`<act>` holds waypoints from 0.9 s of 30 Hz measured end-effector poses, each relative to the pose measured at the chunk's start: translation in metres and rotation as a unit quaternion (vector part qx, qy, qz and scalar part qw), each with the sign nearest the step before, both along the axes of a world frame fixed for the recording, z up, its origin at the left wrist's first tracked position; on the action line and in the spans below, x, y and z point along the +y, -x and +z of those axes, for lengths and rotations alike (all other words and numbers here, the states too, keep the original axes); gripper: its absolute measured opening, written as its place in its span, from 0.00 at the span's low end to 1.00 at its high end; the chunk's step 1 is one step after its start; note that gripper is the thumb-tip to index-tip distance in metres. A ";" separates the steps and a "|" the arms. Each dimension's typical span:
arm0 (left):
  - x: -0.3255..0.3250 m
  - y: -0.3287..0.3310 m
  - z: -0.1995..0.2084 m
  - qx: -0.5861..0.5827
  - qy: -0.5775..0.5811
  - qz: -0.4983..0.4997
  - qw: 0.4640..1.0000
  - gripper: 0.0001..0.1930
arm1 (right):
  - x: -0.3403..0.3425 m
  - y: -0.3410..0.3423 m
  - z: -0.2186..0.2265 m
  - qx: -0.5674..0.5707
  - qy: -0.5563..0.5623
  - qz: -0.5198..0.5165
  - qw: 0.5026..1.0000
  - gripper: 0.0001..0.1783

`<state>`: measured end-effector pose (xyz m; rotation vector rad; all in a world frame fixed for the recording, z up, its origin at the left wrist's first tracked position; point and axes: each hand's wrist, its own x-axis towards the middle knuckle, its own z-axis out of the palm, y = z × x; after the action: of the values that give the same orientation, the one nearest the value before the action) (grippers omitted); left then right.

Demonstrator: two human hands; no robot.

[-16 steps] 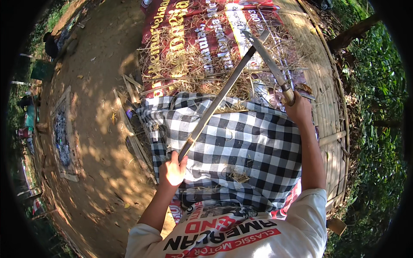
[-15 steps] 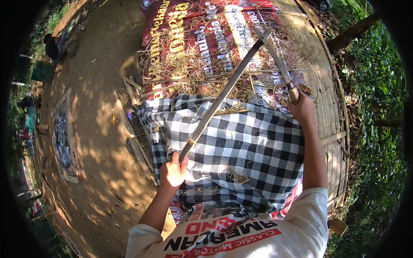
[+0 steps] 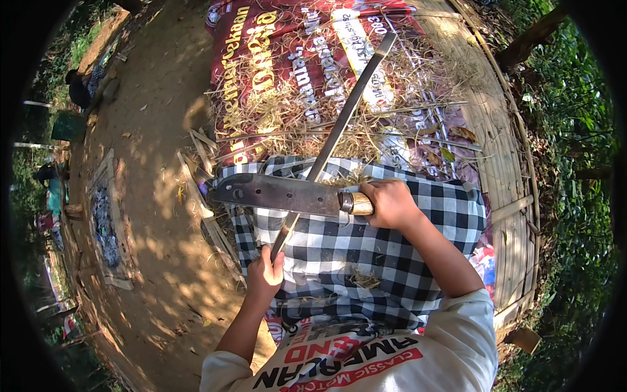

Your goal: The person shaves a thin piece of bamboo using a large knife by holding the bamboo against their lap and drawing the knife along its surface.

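My left hand (image 3: 264, 271) is closed round the near end of a long, dark bamboo strip (image 3: 349, 108). The strip slants away up and to the right, and its far tip is paler. Wrapped round a light wooden handle, my right hand (image 3: 392, 204) grips a machete (image 3: 287, 195). Its broad dark blade has several small holes and points left, crossing over the strip a little beyond my left hand. Whether the edge touches the strip I cannot tell. Below both lies a black-and-white checked cloth (image 3: 392, 261) spread over my lap.
Beyond the cloth, a red printed banner (image 3: 228, 72) is strewn with thin shavings (image 3: 274, 117). Split bamboo pieces (image 3: 212, 225) lie along its left side. Bamboo slats (image 3: 513, 248) form the platform at right. A framed ash pit (image 3: 104, 222) sits in the dirt ground at left.
The machete has come from the strip's far end back toward me, its blade swinging round to point left. My right arm has bent inward; my left hand keeps its hold on the bamboo strip.
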<state>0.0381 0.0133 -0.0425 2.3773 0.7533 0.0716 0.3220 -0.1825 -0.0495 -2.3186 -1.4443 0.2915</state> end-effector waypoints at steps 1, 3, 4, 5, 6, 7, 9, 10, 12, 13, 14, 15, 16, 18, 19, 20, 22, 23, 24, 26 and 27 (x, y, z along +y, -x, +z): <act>0.001 0.002 -0.003 0.035 -0.020 0.001 0.999 0.11 | 0.002 -0.005 0.000 0.015 -0.005 0.003 1.000 0.16; 0.001 0.002 0.001 0.034 -0.030 -0.002 0.999 0.11 | -0.001 -0.013 -0.004 -0.026 -0.008 0.015 1.000 0.18; 0.000 0.000 0.004 0.032 -0.034 -0.003 0.999 0.11 | -0.005 -0.018 -0.008 -0.060 -0.029 0.025 0.997 0.19; -0.001 -0.002 0.007 0.026 -0.022 -0.001 0.999 0.11 | -0.011 -0.024 -0.010 -0.051 -0.011 0.009 0.999 0.19; -0.001 -0.002 0.007 0.030 -0.023 0.004 0.999 0.11 | -0.014 -0.029 -0.008 -0.041 0.005 -0.006 0.999 0.20; -0.002 -0.002 0.006 0.033 -0.024 0.008 0.999 0.11 | -0.016 -0.033 -0.006 -0.031 0.021 -0.021 0.999 0.20; -0.002 -0.002 0.007 0.034 -0.026 0.010 0.999 0.11 | -0.016 -0.037 -0.006 -0.041 0.032 -0.018 0.998 0.19; -0.001 -0.002 0.009 0.033 -0.028 0.007 0.999 0.11 | -0.016 -0.038 -0.006 -0.046 0.038 -0.018 0.998 0.19; -0.001 0.000 0.008 0.026 -0.026 0.006 0.999 0.11 | -0.022 -0.045 -0.010 -0.081 -0.002 -0.030 0.996 0.17; 0.000 0.003 0.004 0.021 -0.025 0.009 0.999 0.12 | -0.026 -0.053 -0.013 -0.090 -0.008 -0.050 0.995 0.17; 0.000 0.005 0.002 0.015 -0.024 0.012 1.000 0.12 | -0.030 -0.062 -0.015 -0.099 -0.014 -0.071 0.992 0.17; 0.002 0.005 0.002 0.021 -0.028 0.009 0.999 0.12 | -0.037 -0.073 -0.008 -0.075 -0.002 -0.155 0.985 0.17; 0.002 0.005 0.003 0.026 -0.030 0.005 0.999 0.12 | -0.046 -0.085 0.000 -0.052 0.011 -0.238 0.970 0.17; 0.001 0.003 0.005 0.045 -0.044 -0.010 0.998 0.12 | -0.065 -0.116 0.007 -0.044 0.055 -0.335 0.940 0.17; 0.003 -0.001 0.007 0.056 -0.056 -0.019 0.997 0.12 | -0.074 -0.123 0.006 -0.040 0.030 -0.348 0.936 0.17; 0.004 -0.005 0.008 0.066 -0.069 -0.028 0.995 0.12 | -0.082 -0.126 0.005 -0.037 0.005 -0.361 0.932 0.17; 0.004 -0.004 0.010 0.047 -0.053 -0.026 0.997 0.11 | -0.079 -0.113 0.015 -0.022 -0.005 -0.343 0.939 0.17; 0.003 -0.004 0.009 0.044 -0.055 -0.025 0.997 0.11 | -0.077 -0.106 0.016 -0.016 -0.010 -0.325 0.945 0.17; 0.004 -0.003 0.008 0.044 -0.057 -0.025 0.997 0.11 | -0.069 -0.093 0.017 -0.007 -0.013 -0.308 0.951 0.17; 0.003 -0.004 0.007 0.037 -0.056 -0.023 0.998 0.11 | -0.051 -0.065 0.011 0.014 -0.028 -0.248 0.968 0.16; 0.003 -0.003 0.007 0.035 -0.055 -0.022 0.998 0.11 | -0.041 -0.052 0.010 0.024 -0.001 -0.200 0.979 0.16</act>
<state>0.0408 0.0159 -0.0352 2.5100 0.7477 0.0117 0.3736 -0.2237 -0.0392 -2.5128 -0.9225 0.2267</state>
